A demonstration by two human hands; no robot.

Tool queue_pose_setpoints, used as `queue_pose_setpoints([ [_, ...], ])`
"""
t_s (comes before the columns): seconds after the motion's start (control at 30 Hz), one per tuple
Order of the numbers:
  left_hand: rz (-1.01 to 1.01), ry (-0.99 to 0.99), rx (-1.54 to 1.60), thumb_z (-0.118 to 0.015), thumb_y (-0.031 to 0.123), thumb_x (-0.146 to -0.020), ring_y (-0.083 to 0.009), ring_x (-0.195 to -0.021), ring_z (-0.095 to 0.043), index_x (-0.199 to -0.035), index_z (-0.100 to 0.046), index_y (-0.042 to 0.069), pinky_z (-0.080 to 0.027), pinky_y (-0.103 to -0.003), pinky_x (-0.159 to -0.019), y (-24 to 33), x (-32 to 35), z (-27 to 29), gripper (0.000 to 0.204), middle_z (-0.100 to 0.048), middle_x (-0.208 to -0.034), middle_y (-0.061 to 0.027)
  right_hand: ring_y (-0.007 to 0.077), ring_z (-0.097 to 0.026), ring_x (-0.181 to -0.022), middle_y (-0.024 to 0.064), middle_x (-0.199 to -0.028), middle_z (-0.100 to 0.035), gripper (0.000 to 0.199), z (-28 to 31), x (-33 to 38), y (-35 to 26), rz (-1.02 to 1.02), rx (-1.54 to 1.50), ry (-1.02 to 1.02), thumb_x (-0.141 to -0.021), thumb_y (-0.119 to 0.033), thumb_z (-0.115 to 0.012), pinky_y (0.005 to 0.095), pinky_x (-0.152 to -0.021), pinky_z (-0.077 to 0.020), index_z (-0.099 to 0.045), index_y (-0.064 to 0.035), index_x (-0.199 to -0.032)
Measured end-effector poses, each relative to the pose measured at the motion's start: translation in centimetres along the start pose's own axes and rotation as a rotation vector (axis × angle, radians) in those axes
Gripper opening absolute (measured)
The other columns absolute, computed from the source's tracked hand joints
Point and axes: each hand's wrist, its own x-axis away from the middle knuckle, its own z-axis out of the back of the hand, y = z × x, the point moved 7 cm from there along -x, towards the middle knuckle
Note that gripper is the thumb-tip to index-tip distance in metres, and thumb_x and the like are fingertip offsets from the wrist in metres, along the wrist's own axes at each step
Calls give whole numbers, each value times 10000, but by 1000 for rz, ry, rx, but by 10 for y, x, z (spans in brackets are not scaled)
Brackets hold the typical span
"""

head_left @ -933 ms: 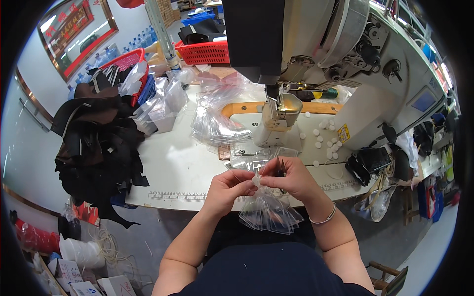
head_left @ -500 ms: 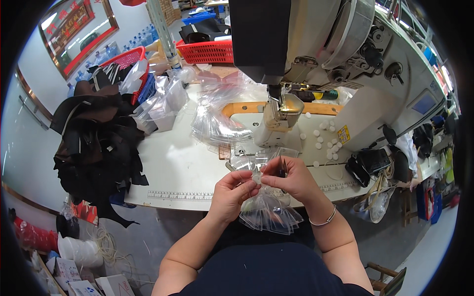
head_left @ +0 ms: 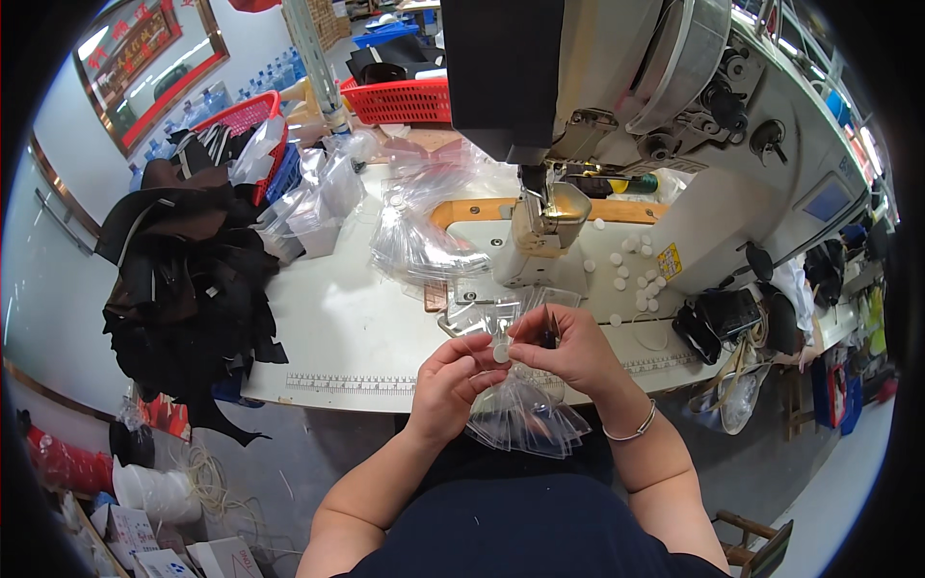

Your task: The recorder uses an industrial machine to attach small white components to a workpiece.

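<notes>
Clear strips [head_left: 528,419], fanned at 6 o'clock below one white disc [head_left: 501,353] between the hands; left hand [head_left: 445,385] half-curled at the disc, cannot tell whether gripping; right hand [head_left: 570,352] grasping snips [head_left: 550,334], thumb and forefinger pinched by the disc: best kept flat, blades clear of film. Beyond: machine post [head_left: 528,265], 12 to 1, obstructing the way forward; film pile [head_left: 414,241], 11; loose discs [head_left: 621,284], 2; black scraps [head_left: 188,308], 9 to 10; red basket [head_left: 400,101], 11, farthest.

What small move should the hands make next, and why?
Probably close the left hand on the white disc. It sits between both hands, the left thumb looks clear of it, and the right hand also carries a dark pointed tool, so a left pinch would likely steady the disc.
</notes>
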Motion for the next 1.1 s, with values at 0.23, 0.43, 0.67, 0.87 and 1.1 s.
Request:
queue_pose_setpoints([
  [0.23,-221,92,-273,-585,-26,-781,-136,-745,-580,-1042,-487,-29,-506,-258,-710,9,-4,4,278,-574,-859,-91,51,-528,-639,27,-758,-614,138,-2,0,-3,-49,-81,-16,-771,-66,-620,177,-576,-425,-601,5,-888],
  [0.43,-253,105,-328,-581,-30,-784,-130,-726,-580,-1037,-490,-26,-500,-247,-695,13,-2,2,269,-574,-850,-86,67,-540,-655,44,-780,-631,173,0,0,1,-133,-183,-79,-813,-112,-587,195,-607,-445,-604,26,-916],
  [0.67,-257,84,-345,-585,-27,-783,-126,-729,-582,-1031,-494,-26,-494,-239,-692,12,-1,0,264,-589,-834,-88,54,-538,-650,26,-727,-623,180,-7,-1,-8,-81,64,-150,-736,-105,-670,194,-595,-436,-617,17,-858],
  [0.87,-247,105,-350,-593,-34,-767,-149,-705,-587,-1047,-485,-22,-508,-271,-677,11,-1,2,301,-591,-843,-100,54,-534,-629,22,-685,-600,136,-7,-5,6,-92,90,-144,-717,-84,-676,185,-569,-428,-603,11,-781],
  [1.1,-79,81,-95,-574,44,-805,-140,-813,-577,-1034,-501,-31,-481,-270,-755,4,3,-2,251,-596,-861,-89,50,-517,-594,20,-650,-597,140,-7,-6,7,-103,-30,-91,-721,-125,-667,187,-538,-401,-614,4,-732],
])
